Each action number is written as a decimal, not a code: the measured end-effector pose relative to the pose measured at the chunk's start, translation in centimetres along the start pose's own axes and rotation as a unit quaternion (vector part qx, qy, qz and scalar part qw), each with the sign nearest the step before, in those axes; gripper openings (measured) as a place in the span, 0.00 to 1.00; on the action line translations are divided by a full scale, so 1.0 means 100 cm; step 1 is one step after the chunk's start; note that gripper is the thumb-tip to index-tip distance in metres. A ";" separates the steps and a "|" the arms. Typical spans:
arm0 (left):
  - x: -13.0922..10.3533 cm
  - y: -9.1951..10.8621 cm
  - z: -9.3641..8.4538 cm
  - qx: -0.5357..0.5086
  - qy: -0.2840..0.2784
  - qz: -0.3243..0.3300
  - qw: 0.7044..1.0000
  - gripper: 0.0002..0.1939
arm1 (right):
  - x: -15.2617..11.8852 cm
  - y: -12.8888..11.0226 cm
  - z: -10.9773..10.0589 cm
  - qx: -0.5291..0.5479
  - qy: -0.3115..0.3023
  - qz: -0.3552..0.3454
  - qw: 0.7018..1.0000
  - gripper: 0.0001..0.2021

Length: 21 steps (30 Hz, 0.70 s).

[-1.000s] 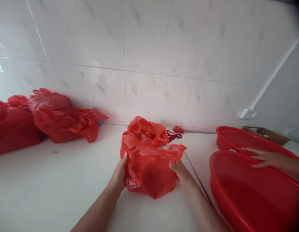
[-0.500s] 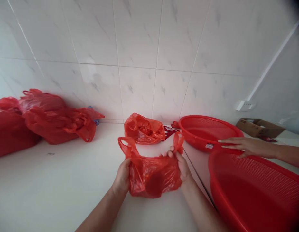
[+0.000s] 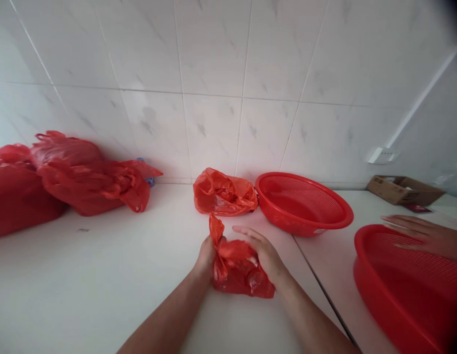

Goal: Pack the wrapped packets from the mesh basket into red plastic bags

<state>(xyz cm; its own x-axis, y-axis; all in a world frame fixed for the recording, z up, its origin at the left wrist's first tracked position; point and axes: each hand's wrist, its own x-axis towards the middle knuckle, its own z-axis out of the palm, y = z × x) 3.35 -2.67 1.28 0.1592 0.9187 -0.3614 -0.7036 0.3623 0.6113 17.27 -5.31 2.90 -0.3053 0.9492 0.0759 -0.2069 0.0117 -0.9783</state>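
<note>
Near the middle of the smooth white table (image 3: 121,285) sits a crinkled bag (image 3: 245,281) of thin, glossy red plastic, bulging low, its top twisted into a stiff tuft at the left. The person's left hand (image 3: 206,256) is closed around that gathered plastic, fingertips partly hidden by the folds. The right hand (image 3: 267,254) is mostly open at the bag's right side, fingers stretched out and lightly curved; whether it pinches any film, I can't tell.

Just beyond lies a looser, rumpled bag (image 3: 226,196), near the tiled wall (image 3: 213,64) with its grey-veined marbling. Beside it, to the right, stands a round red basket (image 3: 287,220) with meshed plastic sides. Nearer on the right is a deep red tub (image 3: 378,290), another person's hand (image 3: 429,237) spread at its rim. Far right rests an open cardboard box (image 3: 394,192); far left, plump red bags (image 3: 75,184) slump together.
</note>
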 end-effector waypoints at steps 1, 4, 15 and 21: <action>-0.002 0.001 0.000 0.013 0.004 0.013 1.000 0.16 | -0.001 -0.002 -0.004 -0.014 -0.012 0.004 1.000 0.26; -0.010 0.005 0.003 0.102 0.010 0.077 0.992 0.11 | -0.005 -0.011 -0.004 -0.039 -0.057 0.009 0.998 0.37; -0.023 -0.009 0.005 0.222 -0.069 0.170 0.958 0.17 | 0.014 0.013 -0.002 0.020 0.041 0.004 0.999 0.15; -0.039 -0.002 0.005 0.404 -0.170 0.367 0.821 0.34 | 0.025 0.020 -0.018 0.015 0.115 0.043 0.992 0.18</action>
<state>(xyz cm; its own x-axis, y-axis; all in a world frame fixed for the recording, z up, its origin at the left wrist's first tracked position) 3.22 -6.30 2.91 0.1776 0.8772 0.4460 -0.0299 -0.4482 0.8934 17.79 -2.36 0.75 -0.1044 0.9929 -0.0569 -0.2172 -0.0786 -0.9730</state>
